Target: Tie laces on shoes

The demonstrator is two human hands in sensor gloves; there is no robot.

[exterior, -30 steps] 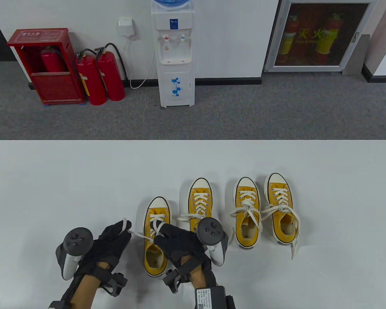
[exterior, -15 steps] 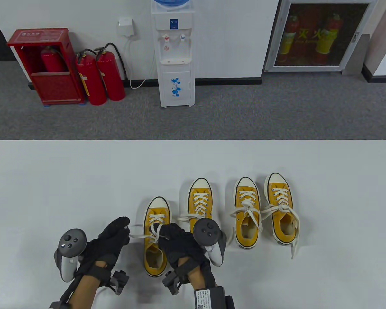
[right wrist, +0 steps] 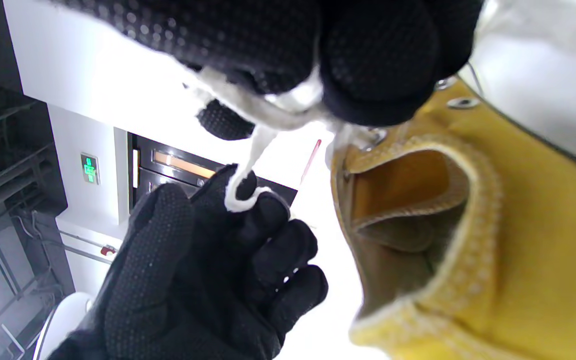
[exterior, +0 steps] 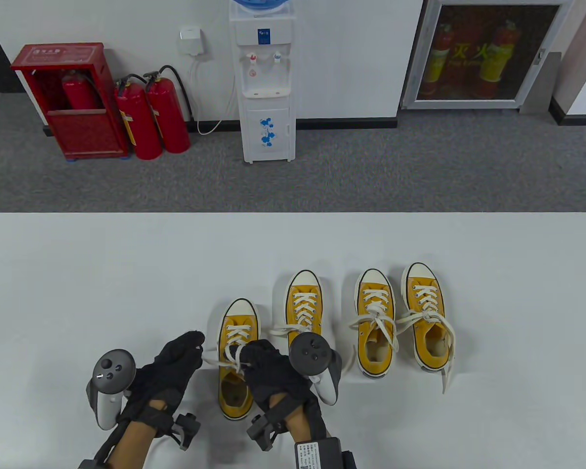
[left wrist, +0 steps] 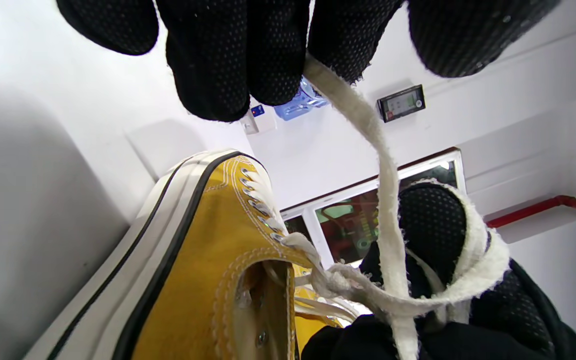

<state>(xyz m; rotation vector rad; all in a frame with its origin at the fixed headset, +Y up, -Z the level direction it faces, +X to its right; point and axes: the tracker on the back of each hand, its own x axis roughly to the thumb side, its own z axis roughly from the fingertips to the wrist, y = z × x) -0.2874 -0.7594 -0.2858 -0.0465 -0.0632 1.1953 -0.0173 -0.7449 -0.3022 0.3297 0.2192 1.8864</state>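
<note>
- My left hand (exterior: 173, 364) sits just left of the nearest yellow shoe (exterior: 236, 361), and its fingertips (left wrist: 228, 75) are closed in a pinch on one strand of the white lace (exterior: 215, 362).
- In the left wrist view that strand (left wrist: 385, 175) runs down from the pinch to the knot forming at the top eyelets of the shoe (left wrist: 203, 280).
- My right hand (exterior: 273, 369) lies over the rear half of that same shoe, fingers curled around the other part of the lace; the left wrist view shows lace wrapped in a loop around one of its fingers (left wrist: 433, 225).
- In the right wrist view my right fingers (right wrist: 378, 60) are closed tight on the lace right above the shoe's opening (right wrist: 418, 210), and my left hand (right wrist: 203, 280) holds its strand (right wrist: 248, 165) across from it.
- The shoe stands on the white table (exterior: 102, 273), toe pointing away from me, at the left end of a row of four yellow shoes.
- The second shoe (exterior: 303, 303) is just right of it, set a little farther back, partly behind my right hand's tracker (exterior: 315, 361).
- The other pair (exterior: 400, 317) stands farther right, with loose laces trailing onto the table.
- On the floor beyond the table are a water dispenser (exterior: 266, 83) and red fire extinguishers (exterior: 151, 117).
</note>
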